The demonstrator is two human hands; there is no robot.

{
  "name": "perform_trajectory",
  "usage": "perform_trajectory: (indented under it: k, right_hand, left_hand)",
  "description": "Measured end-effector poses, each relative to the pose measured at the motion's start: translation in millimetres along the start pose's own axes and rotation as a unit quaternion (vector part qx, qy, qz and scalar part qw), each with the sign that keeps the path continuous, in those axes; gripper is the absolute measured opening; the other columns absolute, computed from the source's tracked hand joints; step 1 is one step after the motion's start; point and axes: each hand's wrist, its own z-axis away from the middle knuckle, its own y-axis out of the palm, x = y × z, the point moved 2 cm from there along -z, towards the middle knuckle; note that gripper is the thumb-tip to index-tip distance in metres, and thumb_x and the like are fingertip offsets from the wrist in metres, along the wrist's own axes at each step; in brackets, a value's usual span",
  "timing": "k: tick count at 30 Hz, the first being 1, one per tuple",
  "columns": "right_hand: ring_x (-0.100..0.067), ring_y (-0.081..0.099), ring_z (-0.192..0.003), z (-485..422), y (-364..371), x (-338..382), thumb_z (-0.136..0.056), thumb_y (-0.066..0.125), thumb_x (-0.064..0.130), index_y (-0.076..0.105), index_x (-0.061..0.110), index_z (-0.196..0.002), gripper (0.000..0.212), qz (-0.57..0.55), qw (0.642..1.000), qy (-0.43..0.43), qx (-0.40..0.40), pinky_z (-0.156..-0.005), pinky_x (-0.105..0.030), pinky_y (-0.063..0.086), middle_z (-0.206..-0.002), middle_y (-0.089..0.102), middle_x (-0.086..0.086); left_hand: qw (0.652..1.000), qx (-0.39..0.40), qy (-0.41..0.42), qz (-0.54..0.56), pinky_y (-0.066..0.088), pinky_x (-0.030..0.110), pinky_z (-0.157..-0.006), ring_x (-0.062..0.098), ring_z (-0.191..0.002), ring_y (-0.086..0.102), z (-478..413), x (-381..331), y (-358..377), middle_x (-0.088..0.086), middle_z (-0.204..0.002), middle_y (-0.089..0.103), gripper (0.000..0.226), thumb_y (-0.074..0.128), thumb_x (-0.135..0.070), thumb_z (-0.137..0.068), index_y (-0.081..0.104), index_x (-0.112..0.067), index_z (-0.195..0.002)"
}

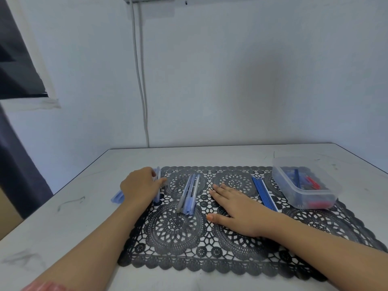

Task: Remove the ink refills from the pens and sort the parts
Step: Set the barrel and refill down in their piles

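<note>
I can read no text, label, brand or number anywhere in my view. Taken from the middle of the lace mat (210, 267), the pen barrels (189, 194) at eleven o'clock, the pen bundle (157, 172) at nine o'clock and the clear plastic container (280, 177) at two o'clock are too small and blurred for any print to be legible.

One wide-angle camera on the person's head looks forward and down, close over the table (210, 156). Just beyond the fingers (219, 189) of the right hand (237, 208) come the table's far edge and the wall (231, 80).
</note>
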Motion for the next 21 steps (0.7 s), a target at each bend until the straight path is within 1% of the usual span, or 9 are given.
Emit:
perform_trajectory:
  k: [3, 5, 7, 8, 10, 12, 14, 18, 21]
  right_hand:
    - [-0.014, -0.009, -0.143, 0.0, 0.0, -0.2, -0.068, 0.004, 0.079, 0.000, 0.021, -0.149, 0.100, 0.001, 1.000, 0.001, 0.001, -0.116, -0.031, -0.001, -0.156, -0.008, 0.002]
    - [-0.014, -0.009, -0.143, -0.1, -0.1, -0.1, -0.069, 0.004, 0.078, 0.000, 0.021, -0.149, 0.099, 0.002, 1.000, 0.001, 0.002, -0.116, -0.031, -0.001, -0.156, -0.008, 0.002]
    - [-0.014, -0.009, -0.143, -0.1, -0.4, 0.1, -0.069, 0.004, 0.078, -0.001, 0.020, -0.149, 0.099, 0.004, 1.000, 0.000, 0.002, -0.116, -0.031, -0.002, -0.156, -0.009, 0.001]
    - [-0.013, -0.010, -0.142, -0.1, -0.3, 0.2, -0.068, 0.004, 0.078, -0.001, 0.020, -0.149, 0.100, 0.004, 1.000, 0.000, 0.003, -0.116, -0.031, -0.002, -0.156, -0.009, 0.002]
    - [-0.013, -0.010, -0.142, -0.4, -0.2, 0.1, -0.068, 0.003, 0.079, -0.001, 0.020, -0.149, 0.100, 0.003, 1.000, 0.001, 0.005, -0.116, -0.032, -0.002, -0.156, -0.009, 0.002]
    - [-0.013, -0.010, -0.142, -0.7, -0.2, 0.1, -0.067, 0.004, 0.079, -0.001, 0.020, -0.149, 0.101, 0.001, 1.000, 0.002, 0.006, -0.117, -0.032, -0.001, -0.156, -0.009, 0.002]
    - [-0.014, -0.009, -0.143, -0.4, -0.6, 0.2, -0.067, 0.004, 0.079, -0.001, 0.020, -0.149, 0.101, 0.000, 1.000, 0.002, 0.007, -0.117, -0.033, -0.001, -0.156, -0.009, 0.001]
    - [-0.014, -0.010, -0.143, -0.5, -0.7, 0.2, -0.065, 0.002, 0.080, -0.001, 0.020, -0.149, 0.103, 0.002, 1.000, 0.001, 0.008, -0.117, -0.033, -0.001, -0.156, -0.009, 0.002]
    - [-0.014, -0.010, -0.142, -1.3, 0.0, -0.3, -0.066, 0.003, 0.080, -0.002, 0.020, -0.149, 0.102, 0.001, 1.000, 0.000, 0.006, -0.117, -0.033, -0.001, -0.156, -0.009, 0.002]
  left_hand:
    - [0.999, -0.017, 0.032, 0.018, 0.039, 0.027, -0.066, 0.015, -0.089, 0.058, -1.6, -2.0, 1.3, -0.008, -0.084, 0.066, 0.040, 0.053, -0.062, -0.086, 0.065, -0.028, -0.102]
    - [0.996, -0.010, 0.083, 0.034, 0.042, 0.030, -0.076, 0.013, -0.088, 0.054, -1.0, -8.2, 2.5, -0.013, -0.074, 0.062, 0.035, 0.054, -0.060, -0.086, 0.066, -0.029, -0.096]
    - [0.989, 0.011, 0.135, 0.050, 0.034, 0.032, -0.085, 0.008, -0.085, 0.044, 3.7, -17.9, 2.3, -0.017, -0.066, 0.054, 0.027, 0.055, -0.058, -0.085, 0.065, -0.033, -0.090]
    - [0.986, 0.023, 0.154, 0.052, 0.030, 0.032, -0.086, 0.007, -0.086, 0.042, 6.6, -22.6, 1.9, -0.017, -0.066, 0.053, 0.024, 0.055, -0.059, -0.084, 0.063, -0.036, -0.087]
    - [0.982, 0.044, 0.178, 0.042, 0.025, 0.032, -0.085, 0.005, -0.087, 0.041, 11.6, -29.8, 1.6, -0.018, -0.067, 0.054, 0.026, 0.055, -0.063, -0.082, 0.063, -0.038, -0.084]
    - [0.980, 0.062, 0.188, 0.026, 0.024, 0.033, -0.088, 0.004, -0.088, 0.040, 14.3, -32.0, 2.1, -0.019, -0.068, 0.054, 0.028, 0.054, -0.064, -0.081, 0.064, -0.038, -0.084]
    - [0.979, 0.075, 0.189, 0.018, 0.024, 0.035, -0.093, 0.004, -0.090, 0.041, 15.3, -31.6, 2.8, -0.019, -0.070, 0.055, 0.025, 0.055, -0.061, -0.082, 0.064, -0.038, -0.084]
    - [0.980, 0.072, 0.187, -0.008, 0.022, 0.036, -0.096, 0.005, -0.091, 0.042, 16.1, -31.1, 1.5, -0.020, -0.072, 0.053, 0.018, 0.055, -0.054, -0.083, 0.060, -0.037, -0.084]
    - [0.984, 0.068, 0.165, -0.020, 0.022, 0.035, -0.097, 0.005, -0.085, 0.050, 14.9, -31.2, 2.2, -0.015, -0.071, 0.059, 0.022, 0.054, -0.048, -0.086, 0.067, -0.031, -0.084]
